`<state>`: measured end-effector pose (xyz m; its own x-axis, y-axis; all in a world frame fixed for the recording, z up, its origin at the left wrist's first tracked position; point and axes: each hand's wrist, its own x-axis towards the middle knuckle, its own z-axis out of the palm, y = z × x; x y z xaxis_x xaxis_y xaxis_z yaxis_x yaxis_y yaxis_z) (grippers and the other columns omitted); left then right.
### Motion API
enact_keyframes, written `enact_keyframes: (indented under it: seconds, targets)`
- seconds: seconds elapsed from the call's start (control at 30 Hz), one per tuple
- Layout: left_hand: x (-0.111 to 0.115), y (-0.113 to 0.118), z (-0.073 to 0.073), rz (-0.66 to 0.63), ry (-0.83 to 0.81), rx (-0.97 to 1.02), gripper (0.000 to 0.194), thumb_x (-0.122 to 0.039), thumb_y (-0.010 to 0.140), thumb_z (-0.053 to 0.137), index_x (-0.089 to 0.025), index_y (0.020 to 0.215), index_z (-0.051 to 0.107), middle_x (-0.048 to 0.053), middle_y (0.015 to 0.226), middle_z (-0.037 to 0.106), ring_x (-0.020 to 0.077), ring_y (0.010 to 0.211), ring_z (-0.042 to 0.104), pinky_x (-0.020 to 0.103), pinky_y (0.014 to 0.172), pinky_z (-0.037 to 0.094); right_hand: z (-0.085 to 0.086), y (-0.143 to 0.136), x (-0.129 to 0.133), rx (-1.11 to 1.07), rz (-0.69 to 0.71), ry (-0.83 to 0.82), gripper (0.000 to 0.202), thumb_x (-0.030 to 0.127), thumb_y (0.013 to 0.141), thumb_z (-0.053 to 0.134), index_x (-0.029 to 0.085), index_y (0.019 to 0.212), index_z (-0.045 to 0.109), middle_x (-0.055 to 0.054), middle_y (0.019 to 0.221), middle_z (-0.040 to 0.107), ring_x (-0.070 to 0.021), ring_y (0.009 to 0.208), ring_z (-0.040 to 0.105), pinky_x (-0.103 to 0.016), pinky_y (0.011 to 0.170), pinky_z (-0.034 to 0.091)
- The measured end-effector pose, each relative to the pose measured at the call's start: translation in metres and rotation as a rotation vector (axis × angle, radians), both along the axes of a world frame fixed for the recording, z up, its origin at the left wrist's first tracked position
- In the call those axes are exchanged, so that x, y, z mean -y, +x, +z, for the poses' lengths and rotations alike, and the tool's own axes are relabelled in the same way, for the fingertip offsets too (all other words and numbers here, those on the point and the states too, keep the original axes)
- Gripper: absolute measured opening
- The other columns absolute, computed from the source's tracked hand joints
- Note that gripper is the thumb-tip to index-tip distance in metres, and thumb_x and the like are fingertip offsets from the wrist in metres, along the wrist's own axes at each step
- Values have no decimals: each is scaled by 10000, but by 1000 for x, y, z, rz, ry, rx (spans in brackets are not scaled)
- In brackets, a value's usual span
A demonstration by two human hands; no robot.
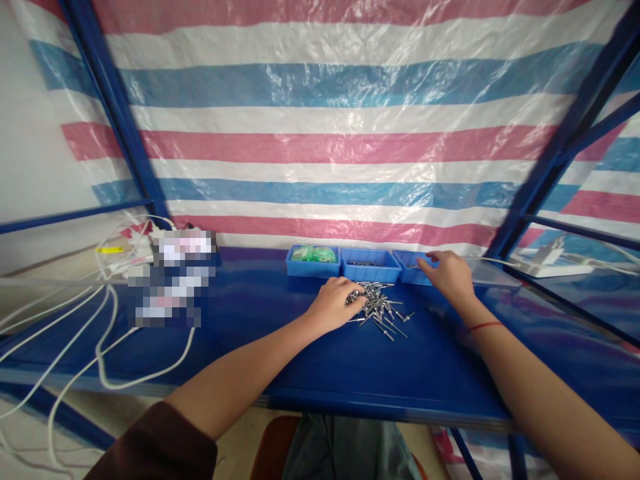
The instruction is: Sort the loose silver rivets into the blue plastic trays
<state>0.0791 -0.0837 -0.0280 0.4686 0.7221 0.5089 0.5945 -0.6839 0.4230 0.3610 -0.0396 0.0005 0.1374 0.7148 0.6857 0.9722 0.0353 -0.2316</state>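
A loose pile of silver blind rivets (383, 308) lies on the blue table. At its left edge, my left hand (336, 301) curls its fingers and thumb around some of the rivets. My right hand (449, 275) is over the right blue bin (413, 275), thumb and fingers apart, with nothing visible between them; it hides part of that bin. Beside it, the middle blue bin (371, 273) has some thin metal pieces in it. The left blue bin (313, 269) holds green-and-clear plastic packets (314, 253).
White cables (113, 347) loop over the table's left side, near blurred-out items (183, 248). A white power strip (550, 260) sits at the right. Blue metal posts (117, 120) and a striped plastic sheet (320, 143) bound the back of the table (280, 367).
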Motion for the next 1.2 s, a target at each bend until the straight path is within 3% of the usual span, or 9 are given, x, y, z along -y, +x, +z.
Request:
enact_keyframes:
  seconds: [0.1,0.17,0.23,0.33,0.5,0.73,1.0,1.2]
  targets:
    - [0,-1,1,12,-10,-24,211,-328,844,539,-224,979,663,48,1002,650,224,995,550,374,912,419,9,-21,12,-51,254,-78,325,408,805,513,147,854,700,-118,809,688,-242,727,614,-353,681,453]
    - [1,-1,2,37,-5,-16,218,-316,846,531,-223,1001,652,46,1007,648,225,995,547,376,913,419,13,-42,24,-105,598,-313,320,436,825,510,177,803,698,-67,766,687,-196,681,601,-312,643,449]
    - [1,-2,3,81,11,13,261,-284,844,523,-221,1081,614,47,1021,641,225,995,544,380,912,422,13,-61,34,-102,828,-503,305,464,799,563,191,813,699,-37,754,678,-174,674,589,-289,617,445]
    - [1,-2,4,137,27,51,363,-237,834,516,-218,1196,532,53,1044,627,225,994,541,386,908,427,7,-79,41,-27,978,-559,316,460,721,671,203,901,708,-31,814,669,-159,694,579,-285,635,443]
    - [0,-2,4,132,20,48,368,-228,827,517,-221,1195,522,52,1040,624,227,991,545,391,904,433,-1,-83,37,20,1019,-538,223,387,779,639,200,878,707,-33,794,666,-148,679,569,-283,639,432]
    - [-1,-2,1,114,16,19,294,-240,829,522,-219,1114,591,49,1019,637,224,981,553,386,907,435,0,-84,38,98,958,-446,161,289,845,546,187,806,665,-44,767,627,-157,689,566,-292,667,432]
    - [-1,-2,2,93,-26,-20,217,-253,838,517,-215,999,657,42,993,663,211,961,572,360,902,439,-2,-91,39,187,962,-358,145,141,825,483,180,765,609,-57,787,603,-169,736,556,-298,706,429]
    - [-2,-3,2,108,-43,-61,236,-272,844,511,-210,1012,664,46,984,667,216,945,570,357,885,445,-1,-91,41,223,919,-411,123,166,822,500,174,803,621,-47,773,606,-160,712,553,-282,675,423]
